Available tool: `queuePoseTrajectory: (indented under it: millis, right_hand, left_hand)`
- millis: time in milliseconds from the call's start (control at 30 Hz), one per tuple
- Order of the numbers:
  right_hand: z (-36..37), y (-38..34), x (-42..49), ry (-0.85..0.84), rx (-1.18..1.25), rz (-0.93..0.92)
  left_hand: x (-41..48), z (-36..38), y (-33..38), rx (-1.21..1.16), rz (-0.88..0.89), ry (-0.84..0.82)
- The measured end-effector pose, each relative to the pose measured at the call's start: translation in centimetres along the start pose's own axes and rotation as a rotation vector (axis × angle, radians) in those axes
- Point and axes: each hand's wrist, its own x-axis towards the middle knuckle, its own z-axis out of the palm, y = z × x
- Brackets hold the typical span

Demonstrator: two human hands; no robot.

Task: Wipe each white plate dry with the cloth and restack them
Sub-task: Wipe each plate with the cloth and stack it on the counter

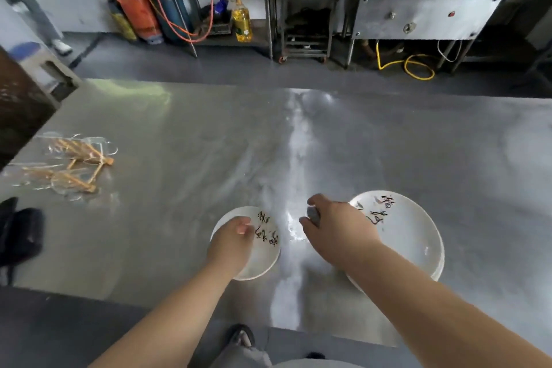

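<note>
small white plate (263, 251), 6 o'clock on the surface (179, 188), is clamped at its rim by the left hand (231, 243) grip. grey cloth (313, 216) is bunched in the right hand (337, 230), beside the plate stack (409, 236) at 5 o'clock. wiping's probably next, cloth to be brought across.

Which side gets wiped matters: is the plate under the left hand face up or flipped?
Face up: the plate shows its inner face with painted characters; the left hand holds its rim.
</note>
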Motion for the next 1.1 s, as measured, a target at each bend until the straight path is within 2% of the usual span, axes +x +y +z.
queuePoseTrajectory:
  millis: [133, 333, 767, 967, 1100]
  right_hand:
    - [6.2, -3.5, 1.6, -0.172, -0.032, 0.006]
    - [13.1, -3.0, 2.7, -0.323, 0.013, 0.240]
    - [15.5, -3.7, 2.5, -0.260, -0.041, 0.375]
    - [15.8, -4.4, 1.9, -0.205, 0.124, 0.499]
    - [13.4, -5.3, 2.2, -0.139, 0.242, 0.546]
  left_hand:
    - [1.5, -3.9, -6.2, 0.183, -0.062, 0.072]
    - [3.9, -4.2, -10.4, 0.279, -0.059, -0.081]
    - [6.8, -4.4, -9.4, 0.636, 0.106, -0.094]
    - [7.1, -5.2, -7.3, 0.594, 0.143, -0.114]
    - [7.9, -7.6, -5.7, 0.409, 0.232, -0.181]
